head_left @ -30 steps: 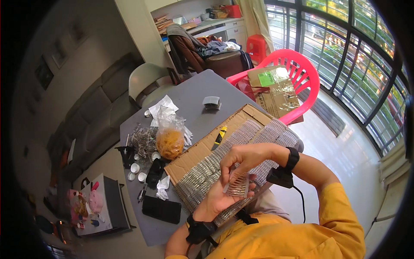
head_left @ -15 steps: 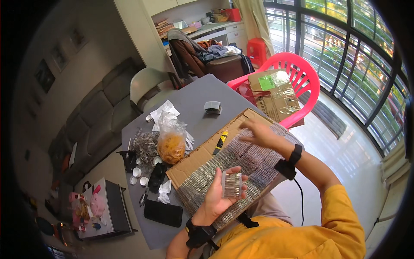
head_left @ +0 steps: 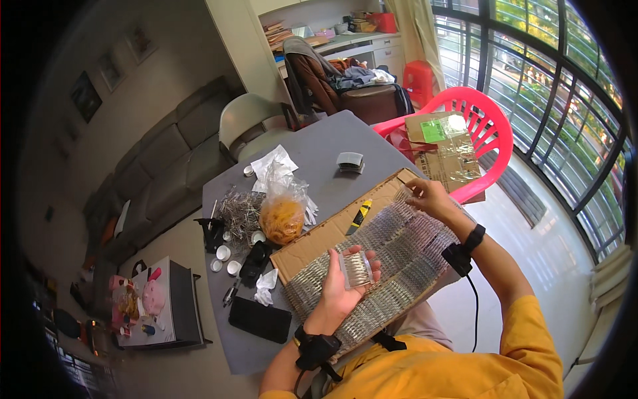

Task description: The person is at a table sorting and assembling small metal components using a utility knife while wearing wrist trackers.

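In my left hand (head_left: 337, 296), palm up, lies a small clear-edged card (head_left: 356, 270) with a row of slim silvery metal pins across it; thumb and fingers hold its sides. My right hand (head_left: 430, 199) is at the far right of a cardboard sheet (head_left: 307, 253), its fingertips drawn together over the outer rows of small metal pieces (head_left: 392, 249). Whatever those fingers pinch is too small to make out. Dense rows of these pieces cover most of the sheet. A yellow-and-black utility knife (head_left: 359, 217) rests on its bare far strip.
Left on the grey table (head_left: 319, 149) are a bag of orange-yellow bands (head_left: 282, 219), a heap of metal pins (head_left: 240, 213), white caps (head_left: 223, 253) and a black phone (head_left: 260, 319). A stack of small cards (head_left: 349, 161) stands farther back. A pink chair (head_left: 500, 143) holds a cardboard box.
My right hand has gone from hovering with fingers spread to reaching the sheet's far right rows, fingertips together. The card stays in my left hand, tilted slightly differently. The whole view has shifted.
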Demonstrator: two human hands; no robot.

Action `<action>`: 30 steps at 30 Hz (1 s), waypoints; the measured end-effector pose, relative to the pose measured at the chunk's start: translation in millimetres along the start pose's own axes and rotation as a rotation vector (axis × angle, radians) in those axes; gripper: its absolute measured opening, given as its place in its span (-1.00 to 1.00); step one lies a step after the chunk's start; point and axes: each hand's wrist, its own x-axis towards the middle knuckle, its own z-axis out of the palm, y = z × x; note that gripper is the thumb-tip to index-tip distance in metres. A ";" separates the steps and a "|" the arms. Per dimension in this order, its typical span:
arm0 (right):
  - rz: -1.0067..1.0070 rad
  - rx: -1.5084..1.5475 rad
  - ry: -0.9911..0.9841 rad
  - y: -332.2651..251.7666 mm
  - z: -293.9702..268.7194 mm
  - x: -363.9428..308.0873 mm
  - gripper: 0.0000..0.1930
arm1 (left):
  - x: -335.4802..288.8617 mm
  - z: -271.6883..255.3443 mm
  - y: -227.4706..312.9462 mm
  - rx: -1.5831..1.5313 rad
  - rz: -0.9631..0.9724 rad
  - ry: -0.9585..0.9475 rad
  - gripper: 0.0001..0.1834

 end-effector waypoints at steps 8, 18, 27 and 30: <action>-0.006 0.417 -0.104 -37.5 1.8 -26.1 -0.63 | 4.8 5.9 -0.8 -0.019 0.095 0.019 -0.48; 0.091 0.933 -0.334 -107.3 46.7 -74.0 -0.56 | 6.5 12.0 -10.7 0.146 0.245 0.127 -0.45; 0.080 0.953 -0.259 -106.4 61.3 -80.5 -0.57 | 6.5 -2.0 -14.2 0.131 0.251 0.150 -0.46; 0.025 0.556 -0.264 -111.4 54.5 -78.8 -0.58 | 4.4 8.4 -14.8 0.143 0.275 0.203 -0.47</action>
